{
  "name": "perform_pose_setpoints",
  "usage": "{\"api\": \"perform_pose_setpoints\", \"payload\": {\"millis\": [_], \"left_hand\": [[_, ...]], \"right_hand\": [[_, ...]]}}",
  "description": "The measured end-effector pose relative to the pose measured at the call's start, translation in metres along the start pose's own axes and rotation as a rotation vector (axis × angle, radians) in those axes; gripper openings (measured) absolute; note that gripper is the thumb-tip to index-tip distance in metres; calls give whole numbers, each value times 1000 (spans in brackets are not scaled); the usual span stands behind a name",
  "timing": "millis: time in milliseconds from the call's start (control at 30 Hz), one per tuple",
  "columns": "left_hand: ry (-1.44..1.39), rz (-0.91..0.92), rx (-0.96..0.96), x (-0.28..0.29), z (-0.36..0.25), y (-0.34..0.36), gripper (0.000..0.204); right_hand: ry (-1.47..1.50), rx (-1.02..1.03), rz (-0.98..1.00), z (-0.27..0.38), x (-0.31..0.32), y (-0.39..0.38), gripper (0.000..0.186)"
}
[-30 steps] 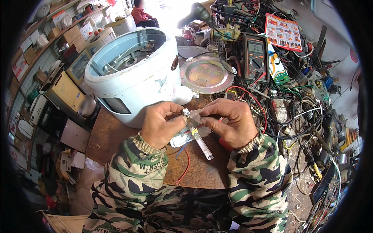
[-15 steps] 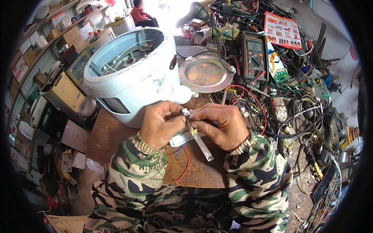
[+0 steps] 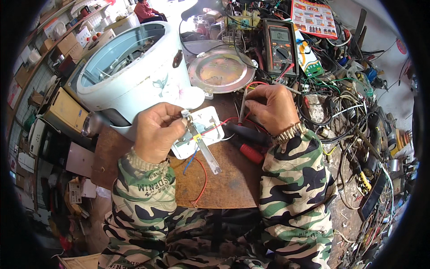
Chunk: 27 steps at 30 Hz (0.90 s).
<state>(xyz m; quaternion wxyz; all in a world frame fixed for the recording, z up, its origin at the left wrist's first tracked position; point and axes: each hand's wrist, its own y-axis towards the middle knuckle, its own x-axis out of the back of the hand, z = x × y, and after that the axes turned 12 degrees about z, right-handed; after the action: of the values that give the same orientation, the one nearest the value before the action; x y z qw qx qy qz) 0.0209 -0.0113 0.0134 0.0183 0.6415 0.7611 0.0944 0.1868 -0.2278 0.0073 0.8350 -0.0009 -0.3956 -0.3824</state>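
My left hand pinches the upper end of a narrow metal switch lever with a yellow piece and thin wires on it. The lever slants down toward me over a white plastic panel. Blue and red wires hang below it. To the right, my right hand has its thumb and fingers closed on a slim grey rod-like tool, held upright; its exact kind is unclear. Under that hand lie black and red tool handles on the brown wooden board.
An open white and pale blue rice cooker housing stands at left. Behind the hands are a round metal plate and a multimeter with leads. Tangled cables crowd the right side. A seated person is far back.
My right hand has left the lever and moved right and up to the grey tool. My left hand has shifted left with the lever. More of the white panel and the tool handles now shows.
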Motion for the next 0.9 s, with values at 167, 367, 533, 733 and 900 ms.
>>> {"api": "perform_pose_setpoints", "payload": {"millis": [167, 367, 533, 733, 900], "left_hand": [[-10, -23, -37, 1, 4, 0, 19], [41, -98, 25, -1, 0, -3, 16], [24, -120, -5, 6, 3, -5, 20], [-13, -66, -11, 1, 7, 2, 22], [44, -84, -20, -2, 1, -2, 19]], "right_hand": [[-56, 31, 293, 1, 0, -1, 16], [80, 245, 445, 13, -24, 3, 23], [-56, 301, 442, 24, -36, 4, 23], [88, 256, 238, 24, -31, -2, 17], [-87, 258, 172, 12, -24, 2, 12]]}}
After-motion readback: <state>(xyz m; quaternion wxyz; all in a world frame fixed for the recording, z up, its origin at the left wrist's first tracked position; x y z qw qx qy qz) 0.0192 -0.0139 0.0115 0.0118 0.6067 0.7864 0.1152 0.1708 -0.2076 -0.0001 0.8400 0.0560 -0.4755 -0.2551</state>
